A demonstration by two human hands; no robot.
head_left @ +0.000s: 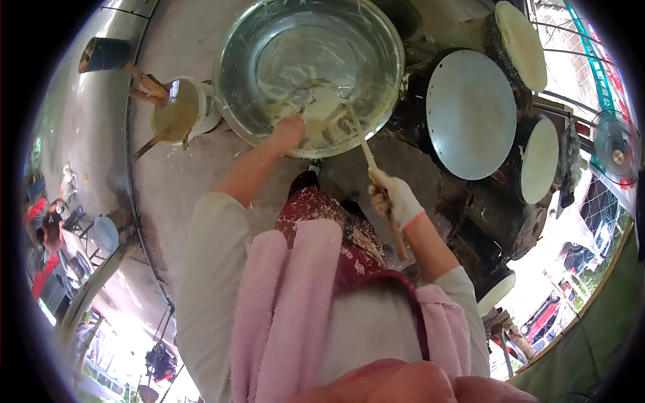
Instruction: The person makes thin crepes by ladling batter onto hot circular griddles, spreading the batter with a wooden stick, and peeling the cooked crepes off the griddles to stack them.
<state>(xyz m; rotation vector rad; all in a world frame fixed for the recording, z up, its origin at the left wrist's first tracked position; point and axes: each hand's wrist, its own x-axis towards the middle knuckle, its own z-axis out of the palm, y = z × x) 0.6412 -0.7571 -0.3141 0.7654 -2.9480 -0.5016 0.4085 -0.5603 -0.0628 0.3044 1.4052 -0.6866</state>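
Note:
A large metal basin (232, 101) with pale, wet batter (326, 106) on its bottom and walls stands in front of me. My left hand (290, 131), bare and closed, reaches over the near rim to a small shiny metal piece just beyond its fingers; what it grips is too unclear to name. My right hand (396, 198) wears a white glove and is wrapped round a long wooden stick (369, 154). The stick's far end slants into the basin at the batter, while its lower end points back toward me.
To the right is a large round griddle (471, 114), with round pale sheets on further griddles (539, 160) beyond it. A white bucket (201, 111) holding liquid and wooden handles stands left. A dark cylindrical container (105, 55) lies farther left. A fan (617, 156) is at far right.

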